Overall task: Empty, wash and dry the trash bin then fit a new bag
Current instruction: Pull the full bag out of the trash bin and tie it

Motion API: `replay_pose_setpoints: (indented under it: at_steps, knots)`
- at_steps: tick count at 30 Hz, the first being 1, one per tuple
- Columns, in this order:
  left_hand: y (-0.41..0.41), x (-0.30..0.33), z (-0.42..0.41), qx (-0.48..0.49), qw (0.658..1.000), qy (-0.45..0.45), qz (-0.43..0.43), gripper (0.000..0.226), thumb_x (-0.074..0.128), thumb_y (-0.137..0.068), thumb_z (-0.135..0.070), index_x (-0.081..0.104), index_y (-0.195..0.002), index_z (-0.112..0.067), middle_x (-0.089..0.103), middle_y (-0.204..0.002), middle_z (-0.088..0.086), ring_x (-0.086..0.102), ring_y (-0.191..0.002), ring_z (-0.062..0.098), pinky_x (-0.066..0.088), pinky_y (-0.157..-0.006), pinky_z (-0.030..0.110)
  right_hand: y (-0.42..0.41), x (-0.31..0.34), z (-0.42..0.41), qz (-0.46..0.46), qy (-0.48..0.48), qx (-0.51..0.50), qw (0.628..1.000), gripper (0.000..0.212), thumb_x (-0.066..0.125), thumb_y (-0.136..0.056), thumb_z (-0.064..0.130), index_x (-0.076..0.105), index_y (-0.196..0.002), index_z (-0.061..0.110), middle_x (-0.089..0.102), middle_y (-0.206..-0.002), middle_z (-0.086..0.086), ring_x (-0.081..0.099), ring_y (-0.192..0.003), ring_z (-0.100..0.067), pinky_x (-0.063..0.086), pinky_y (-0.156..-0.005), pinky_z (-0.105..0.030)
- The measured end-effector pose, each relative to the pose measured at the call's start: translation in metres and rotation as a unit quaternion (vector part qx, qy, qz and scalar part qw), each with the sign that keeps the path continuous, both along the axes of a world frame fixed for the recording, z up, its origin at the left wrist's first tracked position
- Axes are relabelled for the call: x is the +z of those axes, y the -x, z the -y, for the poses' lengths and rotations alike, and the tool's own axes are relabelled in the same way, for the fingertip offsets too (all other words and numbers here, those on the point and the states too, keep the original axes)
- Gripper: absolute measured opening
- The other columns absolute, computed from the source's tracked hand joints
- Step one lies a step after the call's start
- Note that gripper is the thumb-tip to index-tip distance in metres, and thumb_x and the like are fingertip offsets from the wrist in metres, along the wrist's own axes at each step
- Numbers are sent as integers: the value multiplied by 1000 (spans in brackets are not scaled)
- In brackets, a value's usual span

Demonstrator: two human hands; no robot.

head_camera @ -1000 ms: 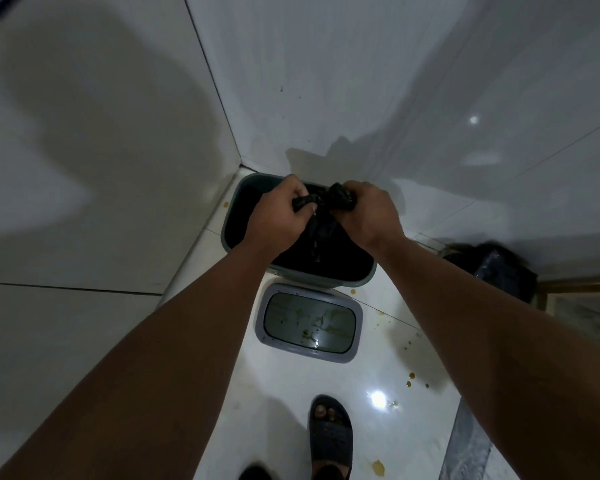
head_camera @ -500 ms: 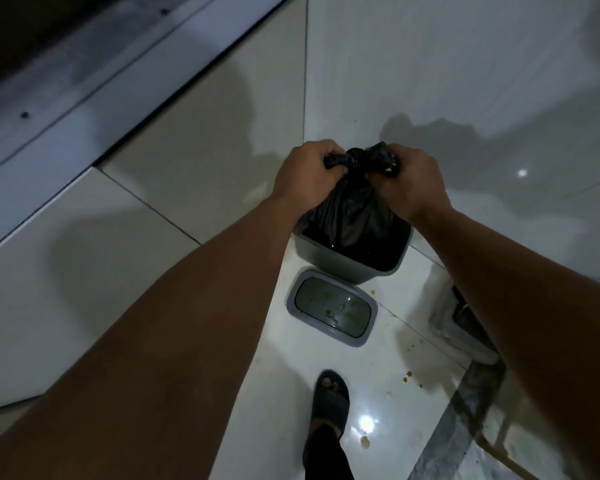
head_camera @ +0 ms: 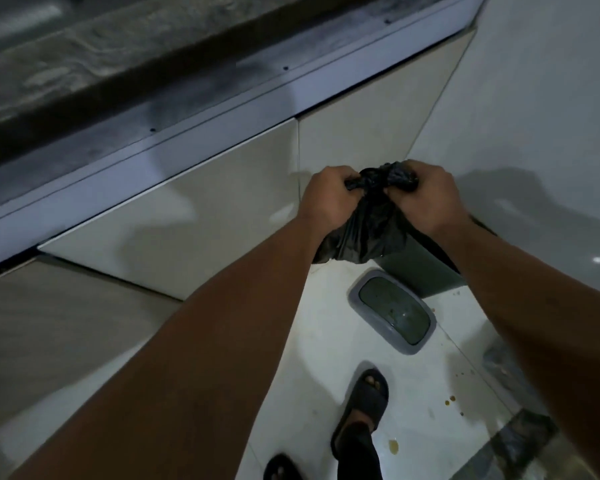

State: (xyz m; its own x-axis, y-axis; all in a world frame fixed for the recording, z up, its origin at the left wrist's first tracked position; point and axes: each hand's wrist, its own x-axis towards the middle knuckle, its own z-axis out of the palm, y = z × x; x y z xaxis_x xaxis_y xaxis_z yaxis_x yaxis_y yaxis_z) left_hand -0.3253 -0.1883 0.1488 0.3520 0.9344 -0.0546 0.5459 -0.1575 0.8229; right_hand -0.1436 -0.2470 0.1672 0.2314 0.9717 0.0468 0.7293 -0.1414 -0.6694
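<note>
A full black trash bag (head_camera: 361, 233) hangs in the air, bunched at its neck. My left hand (head_camera: 328, 199) grips the left side of the neck and my right hand (head_camera: 433, 199) grips the right side, both with curled fingers. The grey-green trash bin (head_camera: 416, 271) stands on the floor behind and below the bag, partly hidden by the bag and my right forearm. Its grey lid (head_camera: 394, 315) lies flat on the white floor in front of the bin, soiled on its inner panel.
Cream cabinet doors (head_camera: 205, 223) under a dark stone countertop (head_camera: 118, 64) run along the left. A white tiled wall (head_camera: 534, 116) rises on the right. My feet in dark slippers (head_camera: 364, 407) stand below the lid. Brown drips (head_camera: 449, 401) spot the floor.
Both hands have raised the tied bag up out of the bin; it now hangs clear of the rim. The view has swung up and left, showing the countertop.
</note>
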Motion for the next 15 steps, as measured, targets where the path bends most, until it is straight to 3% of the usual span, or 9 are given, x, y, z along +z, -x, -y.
replay_pose_setpoints:
  at_steps: [3, 6, 8, 12, 15]
  knots:
    - [43, -20, 14, 33, 999, 27, -10, 17, 69, -92, -17, 78, -106, -13, 77, -101, 4, 70, -94, 19, 57, -87, 34, 41, -25, -5, -18, 38, 18, 999, 15, 73, -89, 15, 74, -104, 17, 77, -100, -9, 70, -96, -26, 56, -89, -40]
    - [81, -48, 30, 66, 995, 55, -41, 16, 69, -91, -22, 77, -105, -17, 77, -98, 3, 70, -93, 21, 56, -85, 33, 76, -62, -6, -26, 75, 47, 996, 10, 74, -87, 18, 71, -94, 25, 74, -91, -3, 69, -89, -24, 56, -81, -39]
    - [104, -72, 37, 80, 992, 74, -67, 17, 66, -91, -24, 76, -104, -19, 76, -96, 3, 70, -92, 24, 56, -84, 36, 98, -90, -5, -31, 100, 62, 993, 7, 73, -88, 17, 73, -94, 20, 73, -87, -2, 67, -85, -24, 54, -76, -37]
    - [139, -130, 43, 114, 980, 109, -118, 18, 62, -93, -25, 74, -106, -23, 75, -95, 2, 69, -91, 26, 58, -82, 39, 137, -154, -9, -32, 120, 88, 988, 16, 72, -88, 19, 76, -103, 21, 76, -95, -4, 68, -90, -25, 47, -74, -28]
    - [157, -178, 43, 158, 971, 129, -124, 18, 61, -92, -23, 73, -105, -23, 74, -92, 0, 69, -86, 25, 59, -79, 41, 159, -207, -18, -51, 134, 104, 984, 20, 72, -89, 20, 76, -108, 20, 77, -102, -3, 69, -97, -25, 50, -82, -29]
